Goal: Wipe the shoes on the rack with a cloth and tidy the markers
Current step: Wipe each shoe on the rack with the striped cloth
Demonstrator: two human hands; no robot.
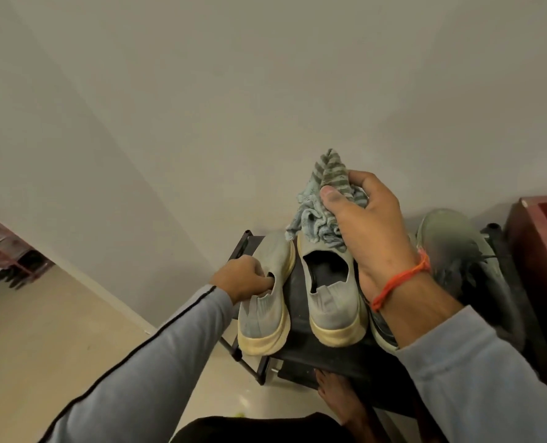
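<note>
Left hand (238, 276) gripping one shoe (265, 295), right hand (371, 231) one cloth (323, 199)

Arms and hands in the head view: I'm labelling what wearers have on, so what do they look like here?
Both arms wear light grey long sleeves. The left sleeve has a thin dark stripe running along its length; the right sleeve shows none. The left hand and right hand are bare, without gloves. An orange thread bracelet circles the right wrist.
</note>
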